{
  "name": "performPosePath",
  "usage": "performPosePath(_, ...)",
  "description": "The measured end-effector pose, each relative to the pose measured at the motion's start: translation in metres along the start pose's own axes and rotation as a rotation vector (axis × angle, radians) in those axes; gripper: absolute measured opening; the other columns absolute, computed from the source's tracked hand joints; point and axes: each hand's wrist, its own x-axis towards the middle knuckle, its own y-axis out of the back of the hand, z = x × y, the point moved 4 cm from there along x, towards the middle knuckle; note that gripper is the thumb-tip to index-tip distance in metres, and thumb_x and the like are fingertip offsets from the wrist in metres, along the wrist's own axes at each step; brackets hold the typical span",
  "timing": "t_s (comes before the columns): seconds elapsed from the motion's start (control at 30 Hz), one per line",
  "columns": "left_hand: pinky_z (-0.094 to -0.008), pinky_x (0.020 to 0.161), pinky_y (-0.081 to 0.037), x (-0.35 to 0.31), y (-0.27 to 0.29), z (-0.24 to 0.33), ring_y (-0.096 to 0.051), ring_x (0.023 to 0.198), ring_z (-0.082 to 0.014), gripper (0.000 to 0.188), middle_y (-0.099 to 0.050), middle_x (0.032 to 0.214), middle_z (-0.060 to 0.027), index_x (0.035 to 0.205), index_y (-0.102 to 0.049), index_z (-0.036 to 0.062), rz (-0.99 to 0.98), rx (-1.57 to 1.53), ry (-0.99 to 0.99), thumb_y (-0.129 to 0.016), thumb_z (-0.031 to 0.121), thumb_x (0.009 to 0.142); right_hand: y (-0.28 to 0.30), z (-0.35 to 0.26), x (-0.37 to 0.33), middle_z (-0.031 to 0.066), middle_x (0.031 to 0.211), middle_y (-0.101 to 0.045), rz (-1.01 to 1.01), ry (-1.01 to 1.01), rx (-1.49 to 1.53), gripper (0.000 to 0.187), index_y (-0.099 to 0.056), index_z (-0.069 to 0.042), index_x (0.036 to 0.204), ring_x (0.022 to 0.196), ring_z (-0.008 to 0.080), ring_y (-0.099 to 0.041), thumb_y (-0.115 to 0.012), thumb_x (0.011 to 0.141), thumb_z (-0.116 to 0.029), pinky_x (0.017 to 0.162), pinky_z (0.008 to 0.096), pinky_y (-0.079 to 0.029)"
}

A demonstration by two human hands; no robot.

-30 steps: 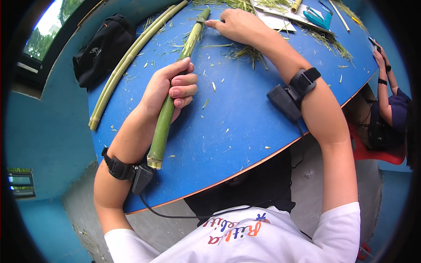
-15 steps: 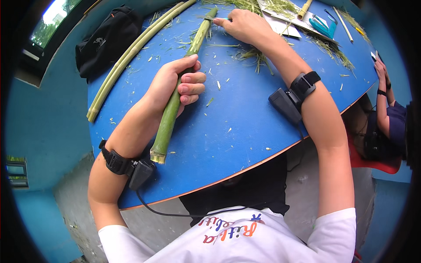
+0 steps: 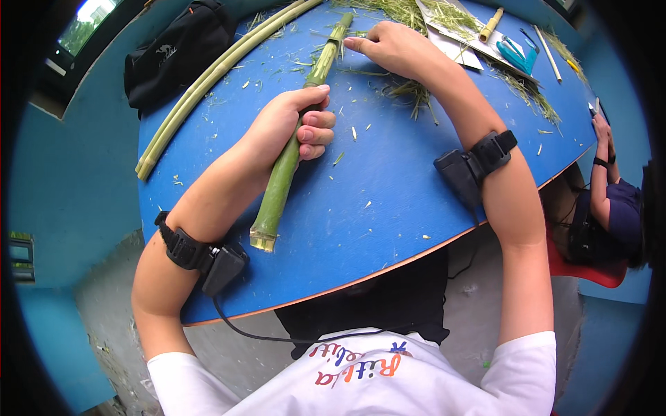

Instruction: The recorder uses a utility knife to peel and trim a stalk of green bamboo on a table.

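My left hand (image 3: 298, 125) is closed around the middle of a green bamboo stalk (image 3: 279, 191), which slants away from me over the table. The stalk's near end shows a pale cut face. Beyond my fist its skin is partly scraped off, leaving pale green streaks. By the far end my right hand (image 3: 392, 48) is closed, its thumb stretched toward the stalk. A thin metal knife blade (image 3: 333, 39) lies across the stalk there, next to my right thumb; the handle is hidden in my right hand.
Two long pale bamboo poles (image 3: 208, 80) lie at the left, beside a black bag (image 3: 177, 55). Green shavings (image 3: 517, 83), papers (image 3: 454, 52), a short bamboo piece (image 3: 491, 25) and a teal tool (image 3: 517, 57) are at the far right. Another person (image 3: 610, 187) sits at the right edge.
The blade and my right hand have come slightly nearer along the stalk. The stalk's near end has swung a little to the right with my left hand. The whole view has shifted slightly.
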Motion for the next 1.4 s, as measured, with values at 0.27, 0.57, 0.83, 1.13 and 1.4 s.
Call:
performPosePath(0.27,-0.018,0.035,-0.031,0.003,-0.005,-0.004,-0.038,0.042,-0.0014,0.02,-0.037,0.057,0.0073,0.076,-0.037,0.0125,0.068,0.304,-0.111,-0.049,0.021,0.09,-0.001,0.017,0.014,0.0249,0.089,-0.063,-0.029,-0.092,-0.057,0.064,-0.064,0.004,0.087,0.089,0.0376,-0.061,-0.046,0.084,-0.057,0.077,0.0437,-0.047)
performPosePath(0.57,-0.0241,0.037,-0.032,0.012,-0.015,-0.015,-0.037,0.042,-0.0076,0.024,-0.039,0.056,0.0029,0.068,-0.041,0.0115,0.171,0.226,-0.107,-0.049,0.023,0.087,0.004,0.009,-0.019,0.0155,0.051,-0.035,-0.033,0.096,0.107,0.062,-0.041,0.008,0.058,0.049,0.0199,-0.037,-0.05,0.086,-0.047,0.05,0.0407,-0.031)
performPosePath(0.83,-0.0239,0.037,-0.034,0.025,-0.004,-0.019,-0.04,0.041,-0.0067,0.02,-0.042,0.056,0.0016,0.07,-0.043,0.0101,0.161,0.144,-0.172,-0.048,0.022,0.086,-0.009,0.008,-0.013,0.0049,0.05,-0.039,-0.158,0.193,0.259,0.058,-0.041,0.002,0.057,0.05,0.0121,-0.037,-0.048,0.088,-0.046,0.048,0.034,-0.03)
performPosePath(1.13,-0.0269,0.038,-0.036,0.043,-0.018,-0.007,-0.039,0.042,-0.0099,0.011,-0.04,0.057,-0.0025,0.074,-0.04,0.0077,0.13,0.018,-0.226,-0.047,0.014,0.081,-0.008,0.045,-0.012,0.0,0.062,-0.039,-0.174,0.172,0.38,0.039,-0.048,-0.001,0.071,0.058,0.0073,-0.035,-0.05,0.092,-0.034,0.052,0.0258,-0.03)
performPosePath(1.4,-0.0276,0.039,-0.036,0.033,-0.013,-0.01,-0.039,0.042,-0.0108,0.008,-0.038,0.056,-0.0026,0.079,-0.037,0.007,0.235,0.055,-0.248,-0.044,0.01,0.082,-0.018,0.041,-0.004,0.0005,0.069,-0.039,-0.247,0.128,0.478,0.035,-0.05,0.0,0.079,0.061,0.0081,-0.034,-0.05,0.093,-0.033,0.057,0.0245,-0.032)
